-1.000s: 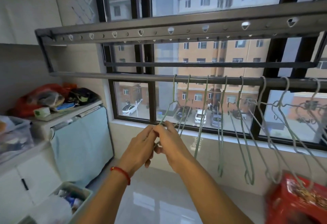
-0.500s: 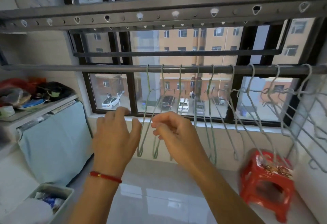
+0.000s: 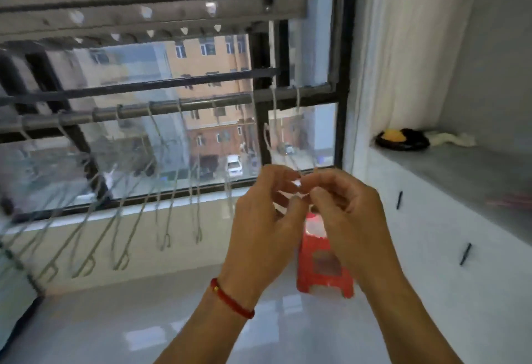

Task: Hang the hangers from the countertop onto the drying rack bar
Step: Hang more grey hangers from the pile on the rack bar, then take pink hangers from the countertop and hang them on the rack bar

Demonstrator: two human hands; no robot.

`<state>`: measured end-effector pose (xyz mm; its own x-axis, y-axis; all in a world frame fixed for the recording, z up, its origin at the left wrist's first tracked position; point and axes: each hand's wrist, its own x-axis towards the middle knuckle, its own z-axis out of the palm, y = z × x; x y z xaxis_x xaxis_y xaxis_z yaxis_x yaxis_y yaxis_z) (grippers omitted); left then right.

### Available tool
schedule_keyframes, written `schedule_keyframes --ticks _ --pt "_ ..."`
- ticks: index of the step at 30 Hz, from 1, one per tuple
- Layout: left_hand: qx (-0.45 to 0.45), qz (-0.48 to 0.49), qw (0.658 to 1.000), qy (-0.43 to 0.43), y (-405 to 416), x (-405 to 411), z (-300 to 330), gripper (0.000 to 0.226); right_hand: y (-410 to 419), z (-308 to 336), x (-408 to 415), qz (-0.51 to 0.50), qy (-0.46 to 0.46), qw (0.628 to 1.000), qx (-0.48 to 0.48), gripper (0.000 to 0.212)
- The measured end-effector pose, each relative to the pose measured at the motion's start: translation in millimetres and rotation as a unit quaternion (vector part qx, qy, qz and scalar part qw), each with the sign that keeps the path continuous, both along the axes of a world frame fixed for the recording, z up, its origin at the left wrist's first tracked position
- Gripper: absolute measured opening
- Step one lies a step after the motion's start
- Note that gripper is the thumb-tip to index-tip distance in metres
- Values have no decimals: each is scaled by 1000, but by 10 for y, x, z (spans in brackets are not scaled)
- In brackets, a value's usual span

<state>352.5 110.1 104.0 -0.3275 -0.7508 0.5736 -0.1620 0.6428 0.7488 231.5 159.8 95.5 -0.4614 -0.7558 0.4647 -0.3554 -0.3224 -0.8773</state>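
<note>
Both hands (image 3: 305, 205) at hangers (image 3: 288, 150)

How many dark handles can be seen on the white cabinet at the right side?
2. On the cabinet front, the upper handle is nearer the window and the lower handle is nearer the camera. Others may lie beyond the frame.

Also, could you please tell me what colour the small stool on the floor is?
The stool is red, seen in the head view, partly behind the hands.
</note>
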Motion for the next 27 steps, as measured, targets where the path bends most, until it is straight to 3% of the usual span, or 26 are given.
schedule_keyframes --ticks 8,20,24,27 --pt "158 -146 974 -66 404 -2324 -615 27 731 -662 -2069 -160 -70 979 108 26" --pt "295 -266 895 -204 -18 -5439 -1438 25 756 -1517 -4322 -361 -189 889 210 21" --pt "271 -290 880 -260 -436 -6362 -1666 40 543 -1614 -4942 -386 -198 868 240 19" --pt "205 -308 885 -282 -749 -6951 -1746 32 364 -1687 -5432 -417 -217 852 231 17"
